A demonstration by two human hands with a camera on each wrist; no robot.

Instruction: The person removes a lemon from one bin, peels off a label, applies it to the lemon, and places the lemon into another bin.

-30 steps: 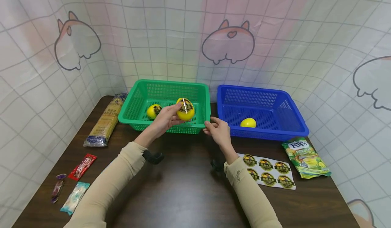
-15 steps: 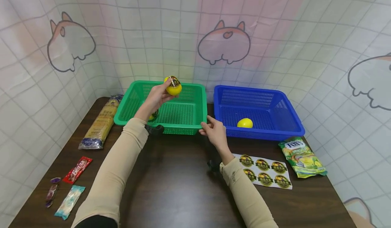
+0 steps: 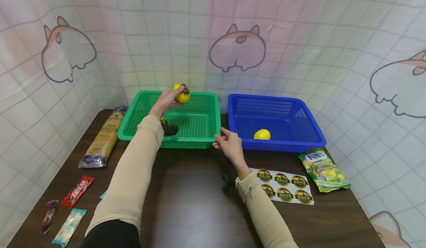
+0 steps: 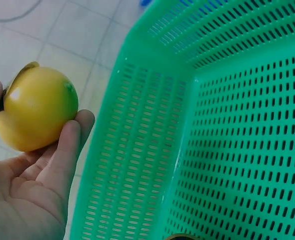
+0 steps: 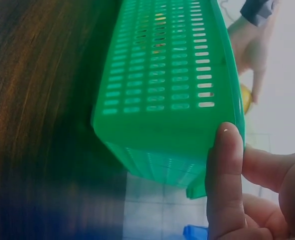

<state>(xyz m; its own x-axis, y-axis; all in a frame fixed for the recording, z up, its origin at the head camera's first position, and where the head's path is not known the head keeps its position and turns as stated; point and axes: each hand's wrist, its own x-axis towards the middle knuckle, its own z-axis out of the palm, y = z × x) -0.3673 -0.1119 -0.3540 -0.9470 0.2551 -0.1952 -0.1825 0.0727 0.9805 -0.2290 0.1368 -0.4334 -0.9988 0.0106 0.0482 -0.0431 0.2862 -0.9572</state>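
Note:
My left hand (image 3: 165, 102) holds a yellow lemon (image 3: 182, 97) between thumb and fingers, over the back rim of the green basket (image 3: 193, 139). A round black-and-gold sticker (image 3: 185, 89) sits under the thumb; in the left wrist view its upper edge stands off the peel. Down at the basket's front right corner, my right hand (image 3: 231, 146) pinches the rim, thumb and fingers (image 5: 227, 160) on either side of it. Another stickered lemon (image 3: 163, 121) inside this basket is mostly hidden by the left wrist. One more lemon (image 3: 262, 134), no sticker showing, lies in the blue basket (image 3: 283, 147).
A sheet of round stickers (image 3: 283, 186) lies beside the right forearm, with a green candy bag (image 3: 324, 170) farther right. At the left are a long yellow packet (image 3: 104, 139) and small wrapped snacks (image 3: 78, 191). A patterned curtain (image 3: 189, 37) hangs behind the baskets.
My left hand has carried the lemon from above the front of the green basket up to its back rim, then slightly left. The right hand stays on the corner.

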